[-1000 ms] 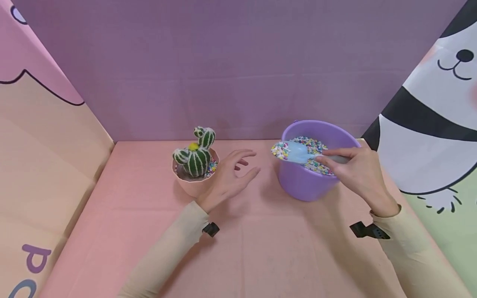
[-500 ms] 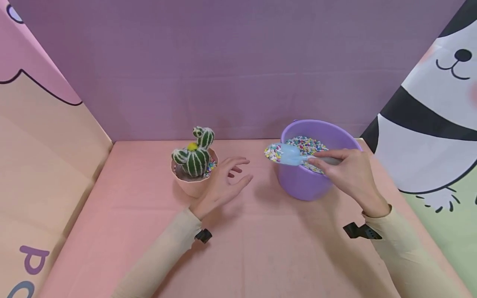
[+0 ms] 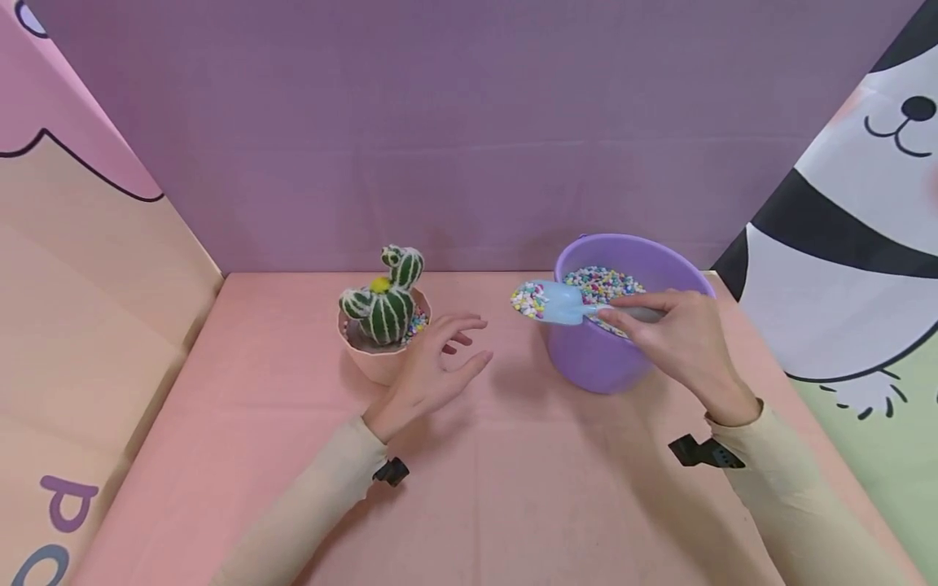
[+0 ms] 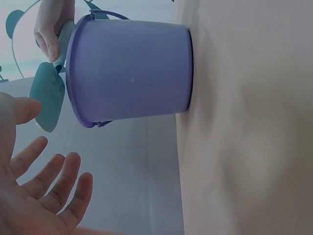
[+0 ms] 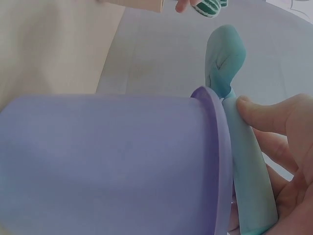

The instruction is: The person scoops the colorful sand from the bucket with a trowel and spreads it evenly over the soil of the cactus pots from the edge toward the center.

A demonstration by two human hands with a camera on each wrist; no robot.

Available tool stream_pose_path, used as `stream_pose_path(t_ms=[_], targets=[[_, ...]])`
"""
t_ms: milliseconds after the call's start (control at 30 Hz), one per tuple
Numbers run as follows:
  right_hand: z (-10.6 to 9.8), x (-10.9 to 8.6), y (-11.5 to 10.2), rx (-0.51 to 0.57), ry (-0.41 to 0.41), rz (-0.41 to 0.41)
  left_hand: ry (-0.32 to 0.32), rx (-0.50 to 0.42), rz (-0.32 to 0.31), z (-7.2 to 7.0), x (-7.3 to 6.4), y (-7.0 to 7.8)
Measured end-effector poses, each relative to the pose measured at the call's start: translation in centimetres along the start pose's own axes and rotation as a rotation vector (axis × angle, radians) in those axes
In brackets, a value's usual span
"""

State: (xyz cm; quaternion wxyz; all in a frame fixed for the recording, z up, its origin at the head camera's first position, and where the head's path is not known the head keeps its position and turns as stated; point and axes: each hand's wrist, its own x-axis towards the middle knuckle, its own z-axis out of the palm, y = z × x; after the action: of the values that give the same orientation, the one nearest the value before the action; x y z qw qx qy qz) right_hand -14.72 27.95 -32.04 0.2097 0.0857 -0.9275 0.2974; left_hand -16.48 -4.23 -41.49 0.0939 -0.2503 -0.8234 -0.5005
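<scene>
My right hand grips the handle of a light blue toy trowel over the near left rim of a purple bucket. On the trowel's blade lies a heap of small multicoloured pebbles; more of them fill part of the bucket. My left hand, fingers relaxed and holding nothing, hovers just right of a pink pot and hides part of its right side. A green striped cactus with a yellow flower stands in this pot, with some pebbles around its right side. In the right wrist view the trowel handle lies along the bucket rim.
A pink cloth covers the table. Behind it rises a purple backdrop, with a beige printed panel at left and a panda-printed panel at right. The bucket's handle shows in the left wrist view.
The loaded trowel has moved left with my right hand, from over the bucket to partly past its left rim. My left hand has drawn back slightly left and toward me.
</scene>
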Motion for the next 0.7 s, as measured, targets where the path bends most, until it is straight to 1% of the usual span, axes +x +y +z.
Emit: stream_pose_path(t_ms=[200, 300, 367, 533, 700], targets=[[0.0, -0.2, -0.4, 0.011, -0.031, 0.036, -0.008, 0.001, 0.012, 0.1, -0.8, -0.3], [0.2, -0.2, -0.6, 0.012, -0.047, 0.055, -0.009, -0.002, 0.012, 0.0, -1.3, -0.5], [0.3, -0.2, -0.7, 0.011, -0.047, 0.05, -0.007, -0.001, 0.011, -0.1, -1.5, -0.6], [0.6, -0.4, -0.8, 0.024, -0.043, 0.005, -0.005, 0.013, 0.006, -0.6, -2.1, -0.7], [0.9, -0.6, -0.8, 0.042, -0.044, -0.008, -0.006, 0.005, 0.005, -1.1, -2.5, -0.8]])
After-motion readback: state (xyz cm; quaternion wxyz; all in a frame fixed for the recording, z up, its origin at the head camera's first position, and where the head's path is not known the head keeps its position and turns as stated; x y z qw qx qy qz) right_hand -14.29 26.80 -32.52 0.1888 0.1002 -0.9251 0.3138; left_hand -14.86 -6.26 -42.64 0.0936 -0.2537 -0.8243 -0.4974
